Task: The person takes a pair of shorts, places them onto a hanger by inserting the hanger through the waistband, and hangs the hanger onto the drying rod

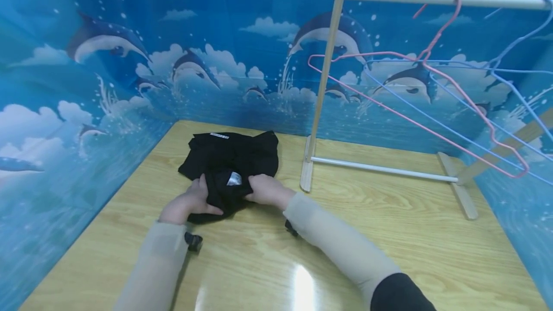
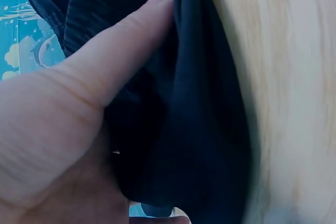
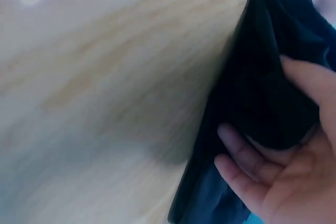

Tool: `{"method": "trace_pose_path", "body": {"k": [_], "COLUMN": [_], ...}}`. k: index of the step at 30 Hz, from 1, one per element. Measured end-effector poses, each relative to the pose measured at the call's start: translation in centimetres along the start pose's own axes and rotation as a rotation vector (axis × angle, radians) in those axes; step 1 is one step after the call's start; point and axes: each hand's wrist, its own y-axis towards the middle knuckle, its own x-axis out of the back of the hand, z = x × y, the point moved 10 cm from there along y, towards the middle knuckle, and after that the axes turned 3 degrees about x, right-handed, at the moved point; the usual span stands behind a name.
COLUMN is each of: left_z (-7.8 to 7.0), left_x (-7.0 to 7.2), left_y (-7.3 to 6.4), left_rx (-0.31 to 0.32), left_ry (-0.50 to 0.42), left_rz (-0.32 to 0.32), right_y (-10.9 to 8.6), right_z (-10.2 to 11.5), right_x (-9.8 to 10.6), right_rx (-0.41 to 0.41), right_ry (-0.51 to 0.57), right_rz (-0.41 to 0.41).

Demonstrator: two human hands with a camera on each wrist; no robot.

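A black garment (image 1: 242, 150) lies bunched on the wooden table, its near part lifted and folded by both hands. A white label (image 1: 234, 179) shows in the opening between them, and a small white print lies at its far edge. The left hand (image 1: 196, 200) grips the left side of the cloth; in the left wrist view its thumb (image 2: 126, 45) lies along the fabric, near a gathered, ribbed part. On the other side the right hand (image 1: 268, 190) holds the edge, with cloth between thumb and fingers (image 3: 252, 166) in the right wrist view. Some fingertips are hidden by fabric.
Right of the garment stands a rack (image 1: 321, 85) with wooden uprights, feet and metal bars. A pink hanger (image 1: 397, 114) and a blue hanger (image 1: 511, 56) hang from its top bar. A dolphin-printed backdrop (image 1: 242, 23) encloses the table (image 1: 259, 263) at the back and sides.
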Motion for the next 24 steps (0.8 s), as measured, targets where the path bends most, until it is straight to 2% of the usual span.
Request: {"method": "trace_pose_path", "body": {"k": [4, 8, 13, 18, 21, 24], "left_z": [0.2, 0.4, 0.4, 0.3, 0.2, 0.1], "left_x": [-0.2, -0.2, 0.0, 0.1, 0.1, -0.1], "left_y": [0.0, 0.1, 0.1, 0.0, 0.0, -0.1], "left_rx": [0.008, -0.001, -0.017, -0.025, -0.028, -0.034], "left_ry": [-0.008, -0.003, -0.008, -0.022, -0.02, -0.019], "left_rz": [0.014, 0.008, -0.006, -0.004, -0.001, -0.004], "right_y": [-0.2, -0.8, -1.3, -1.5, -1.1, -0.5], "right_z": [-0.5, -1.0, -1.5, -2.7, -3.5, -3.6], "right_x": [0.0, -0.2, 1.1, 3.5, 5.0, 6.0], "right_rx": [0.036, 0.06, 0.091, 0.057, 0.035, 0.057], "right_ry": [0.002, 0.053, 0.128, 0.164, 0.195, 0.226], "right_rz": [0.066, 0.192, 0.277, 0.28, 0.23, 0.179]}}
